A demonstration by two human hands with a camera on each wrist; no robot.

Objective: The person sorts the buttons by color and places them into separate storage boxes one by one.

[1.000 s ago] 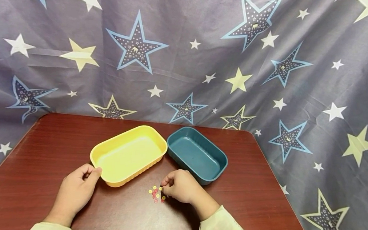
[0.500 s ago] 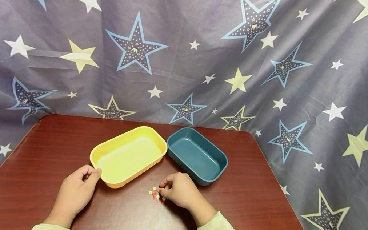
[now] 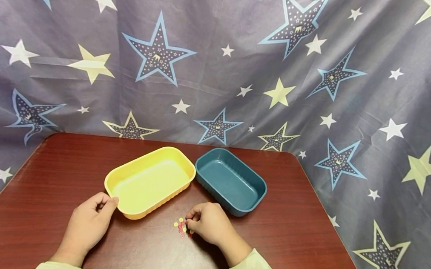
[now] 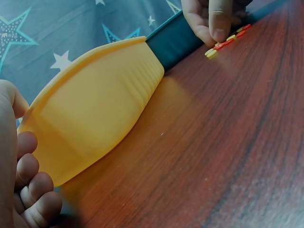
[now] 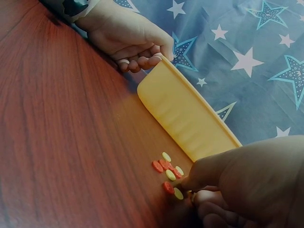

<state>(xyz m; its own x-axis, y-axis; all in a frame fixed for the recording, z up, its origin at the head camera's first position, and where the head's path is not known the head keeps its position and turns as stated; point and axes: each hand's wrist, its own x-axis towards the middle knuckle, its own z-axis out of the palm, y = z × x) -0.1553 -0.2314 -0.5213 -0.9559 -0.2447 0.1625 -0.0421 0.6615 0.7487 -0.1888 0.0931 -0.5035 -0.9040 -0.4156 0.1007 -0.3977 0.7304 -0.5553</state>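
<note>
Small flat yellow and red button-like discs point(image 5: 168, 187) lie in a loose cluster on the table, in front of the two boxes. My right hand point(image 3: 209, 222) reaches the cluster's right side, thumb and forefinger pinched together low over the table. A sliver of yellow shows between those fingertips in the right wrist view, apparently a small yellow disc, mostly hidden. My left hand point(image 3: 92, 220) holds the near left corner of the yellow box point(image 3: 150, 209), thumb on the rim and fingers curled against the outside. Inside, the yellow box shows nothing but its floor.
A dark teal box point(image 3: 229, 184) stands against the yellow box's right end, just behind my right hand; no contents show in it. The dark red wooden table point(image 3: 142, 260) ends at a star-patterned cloth point(image 3: 210, 79) hanging behind and to the right.
My right hand has shifted slightly left and nearer to me, its fingertips now covering a yellow disc visible a second ago. My left hand and both boxes stay put.
</note>
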